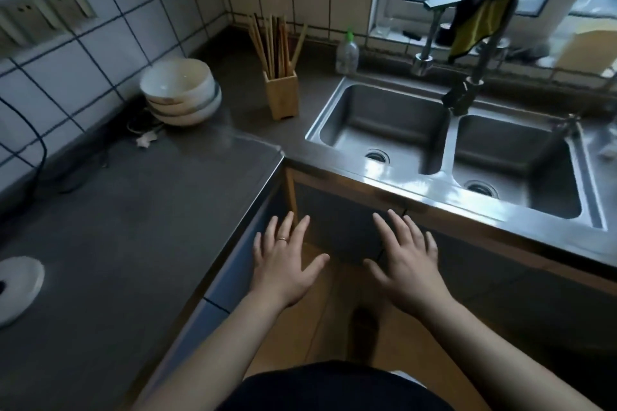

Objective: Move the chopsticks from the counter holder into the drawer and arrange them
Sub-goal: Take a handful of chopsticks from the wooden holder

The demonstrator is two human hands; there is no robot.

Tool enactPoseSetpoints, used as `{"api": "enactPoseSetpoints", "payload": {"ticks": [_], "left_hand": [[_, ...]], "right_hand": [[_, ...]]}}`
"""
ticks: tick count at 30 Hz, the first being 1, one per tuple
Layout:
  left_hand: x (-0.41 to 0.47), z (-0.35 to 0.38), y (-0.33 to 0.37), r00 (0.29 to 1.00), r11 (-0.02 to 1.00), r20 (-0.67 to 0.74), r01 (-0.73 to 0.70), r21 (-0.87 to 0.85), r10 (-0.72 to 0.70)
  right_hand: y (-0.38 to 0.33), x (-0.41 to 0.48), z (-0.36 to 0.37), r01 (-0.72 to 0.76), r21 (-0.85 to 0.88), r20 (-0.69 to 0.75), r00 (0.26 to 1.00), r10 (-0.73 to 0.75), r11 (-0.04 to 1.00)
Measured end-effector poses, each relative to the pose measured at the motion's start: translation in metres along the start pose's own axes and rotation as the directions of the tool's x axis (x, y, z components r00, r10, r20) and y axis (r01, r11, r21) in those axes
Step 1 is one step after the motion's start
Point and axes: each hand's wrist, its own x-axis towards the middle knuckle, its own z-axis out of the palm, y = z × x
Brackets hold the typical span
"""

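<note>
Several wooden chopsticks (273, 43) stand upright in a square bamboo holder (281, 95) on the grey counter, in the far corner left of the sink. My left hand (283, 264) and my right hand (405, 262) are held out flat, palms down and fingers spread, below the counter's inner corner and well short of the holder. Neither hand holds anything. A closed drawer front (233, 272) runs under the left counter edge, just left of my left hand.
Stacked white bowls (182, 93) sit left of the holder. A double steel sink (447, 147) with a tap (467, 90) and a draped yellow cloth (477, 23) fills the right. A soap bottle (347, 55), wall sockets (43, 13), a black cable (36, 150) and a white round object (16, 287) are also there.
</note>
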Motion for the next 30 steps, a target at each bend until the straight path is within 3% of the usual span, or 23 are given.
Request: {"api": "enactPoseSetpoints", "payload": {"ticks": [10,18,25,30], "left_hand": [[0.138,-0.030,0.030,0.972,0.980,-0.126,0.192,-0.052,-0.197],[0.228,-0.059,0.011,0.936,0.938,-0.150,0.289,-0.191,-0.319],[0.336,-0.088,-0.035,0.919,0.880,-0.165,0.273,-0.389,-0.358],[0.408,-0.112,-0.069,0.911,0.761,-0.103,0.267,-0.592,-0.400]], "right_hand": [[0.031,0.184,-0.046,0.206,0.032,0.023,0.978,-0.207,0.978],[0.017,0.293,-0.063,0.274,0.087,0.008,0.961,-0.275,0.958],[-0.017,0.382,-0.066,0.242,0.162,-0.040,0.970,-0.238,0.957],[-0.052,0.452,-0.070,0.193,0.279,-0.039,0.981,-0.189,0.941]]}}
